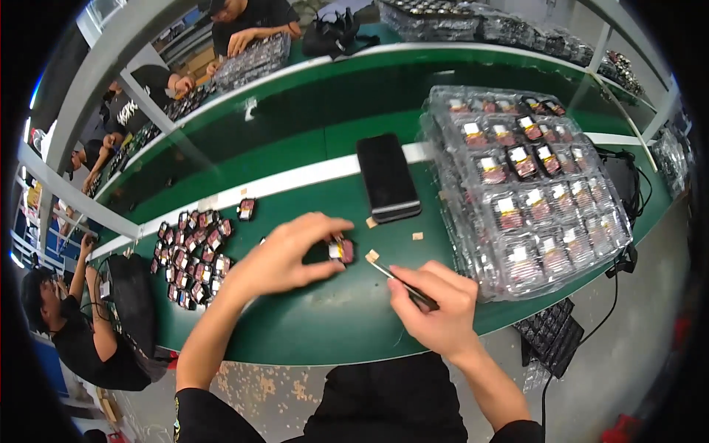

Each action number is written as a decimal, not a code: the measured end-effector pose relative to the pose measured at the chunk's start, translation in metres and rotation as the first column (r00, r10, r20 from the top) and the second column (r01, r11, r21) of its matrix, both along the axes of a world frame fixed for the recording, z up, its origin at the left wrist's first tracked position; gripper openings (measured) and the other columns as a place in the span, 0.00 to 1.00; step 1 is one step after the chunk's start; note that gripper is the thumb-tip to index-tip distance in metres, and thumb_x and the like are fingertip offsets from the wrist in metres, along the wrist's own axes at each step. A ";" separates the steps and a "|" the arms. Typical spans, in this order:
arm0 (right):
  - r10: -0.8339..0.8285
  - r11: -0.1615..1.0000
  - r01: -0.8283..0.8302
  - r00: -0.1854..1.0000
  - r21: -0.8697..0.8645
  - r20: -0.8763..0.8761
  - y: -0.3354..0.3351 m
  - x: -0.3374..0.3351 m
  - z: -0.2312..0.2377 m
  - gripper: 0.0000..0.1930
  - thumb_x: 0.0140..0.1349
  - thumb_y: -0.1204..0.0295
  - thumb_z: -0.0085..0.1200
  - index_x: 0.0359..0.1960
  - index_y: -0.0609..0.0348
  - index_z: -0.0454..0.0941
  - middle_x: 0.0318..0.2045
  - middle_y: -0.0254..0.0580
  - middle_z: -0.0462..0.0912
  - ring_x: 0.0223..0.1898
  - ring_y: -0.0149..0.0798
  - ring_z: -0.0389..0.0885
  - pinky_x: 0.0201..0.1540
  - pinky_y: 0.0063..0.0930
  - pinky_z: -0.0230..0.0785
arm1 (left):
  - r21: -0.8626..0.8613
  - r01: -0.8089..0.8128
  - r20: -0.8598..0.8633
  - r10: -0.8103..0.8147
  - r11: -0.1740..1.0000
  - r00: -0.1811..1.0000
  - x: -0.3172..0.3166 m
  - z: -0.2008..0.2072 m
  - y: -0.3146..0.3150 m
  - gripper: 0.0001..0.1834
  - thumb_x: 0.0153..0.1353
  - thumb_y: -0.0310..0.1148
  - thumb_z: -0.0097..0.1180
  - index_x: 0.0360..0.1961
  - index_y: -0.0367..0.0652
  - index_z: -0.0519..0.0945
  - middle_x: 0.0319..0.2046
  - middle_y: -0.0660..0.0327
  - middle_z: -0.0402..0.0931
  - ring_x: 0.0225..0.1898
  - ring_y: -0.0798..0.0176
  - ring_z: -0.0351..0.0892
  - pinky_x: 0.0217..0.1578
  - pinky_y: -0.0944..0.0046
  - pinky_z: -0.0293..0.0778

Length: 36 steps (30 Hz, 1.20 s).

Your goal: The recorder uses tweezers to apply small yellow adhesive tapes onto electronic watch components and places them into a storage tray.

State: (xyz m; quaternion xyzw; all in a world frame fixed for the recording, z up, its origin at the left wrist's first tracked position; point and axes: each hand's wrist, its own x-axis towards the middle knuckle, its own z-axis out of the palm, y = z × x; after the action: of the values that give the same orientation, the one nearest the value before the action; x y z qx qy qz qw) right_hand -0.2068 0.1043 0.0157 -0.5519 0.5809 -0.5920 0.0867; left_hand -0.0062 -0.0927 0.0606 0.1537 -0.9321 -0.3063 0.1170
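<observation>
My left hand (pixel 289 255) is over the green worktop, its thumb and forefinger spread around a small black device (pixel 342 251) with a white, yellow and reddish face. The thumb is close to the device's lower edge; whether it touches cannot be told. In my right hand (pixel 441 303) are tweezers (pixel 404 283), gripped between thumb and fingers and pointing up and left. A small tan square (pixel 372 256) is at their tip, just right of the device. Left of my left hand lies a loose cluster of similar devices (pixel 193 255), with a single one (pixel 246 210) apart.
Clear plastic trays (pixel 528 199) with more devices are stacked on the right. A black phone-like slab (pixel 388 177) lies by the white ledge, with a tan scrap (pixel 418 236) nearby. Co-workers sit opposite and at the left. A black cable (pixel 607 325) hangs at the right.
</observation>
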 end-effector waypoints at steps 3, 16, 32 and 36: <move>0.021 1.000 -0.021 1.000 -0.010 -0.014 0.001 -0.003 -0.001 0.11 0.59 0.83 0.73 0.44 0.64 0.93 0.22 0.33 0.79 0.17 0.23 0.69 0.20 0.24 0.57 | -0.049 0.020 -0.032 -0.021 0.999 0.999 0.006 -0.011 0.026 0.36 0.57 0.32 0.81 0.66 0.39 0.82 0.56 0.53 0.85 0.58 0.47 0.83 0.62 0.51 0.79; 0.105 0.987 -0.113 0.992 0.118 0.073 -0.003 -0.009 -0.001 0.11 0.58 0.85 0.73 0.43 0.66 0.93 0.21 0.32 0.78 0.19 0.21 0.69 0.22 0.20 0.56 | 0.020 0.082 -0.043 -0.081 0.996 0.996 0.011 -0.025 0.033 0.30 0.57 0.38 0.81 0.59 0.40 0.87 0.47 0.57 0.85 0.48 0.51 0.83 0.52 0.55 0.74; 0.166 0.916 -0.159 0.986 0.367 0.013 -0.004 -0.004 -0.001 0.07 0.57 0.87 0.69 0.38 0.68 0.92 0.23 0.33 0.82 0.22 0.21 0.73 0.25 0.19 0.57 | 0.051 0.083 -0.101 -0.078 0.995 0.992 0.011 -0.035 0.028 0.33 0.49 0.39 0.84 0.57 0.36 0.91 0.37 0.59 0.84 0.39 0.58 0.81 0.44 0.59 0.71; 0.170 0.912 -0.166 0.985 0.375 0.023 -0.004 -0.006 -0.002 0.08 0.57 0.87 0.69 0.38 0.68 0.92 0.23 0.33 0.82 0.21 0.21 0.73 0.25 0.19 0.57 | 0.068 0.071 -0.085 -0.065 0.995 0.994 0.011 -0.035 0.027 0.33 0.49 0.39 0.84 0.56 0.36 0.91 0.37 0.60 0.84 0.38 0.59 0.80 0.42 0.60 0.71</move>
State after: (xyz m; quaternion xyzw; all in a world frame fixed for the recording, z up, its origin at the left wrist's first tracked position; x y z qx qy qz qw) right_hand -0.2131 0.1002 0.0141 -0.5760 0.6342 -0.4573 0.2384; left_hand 0.0051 -0.0658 0.0253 0.1132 -0.9197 -0.3493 0.1393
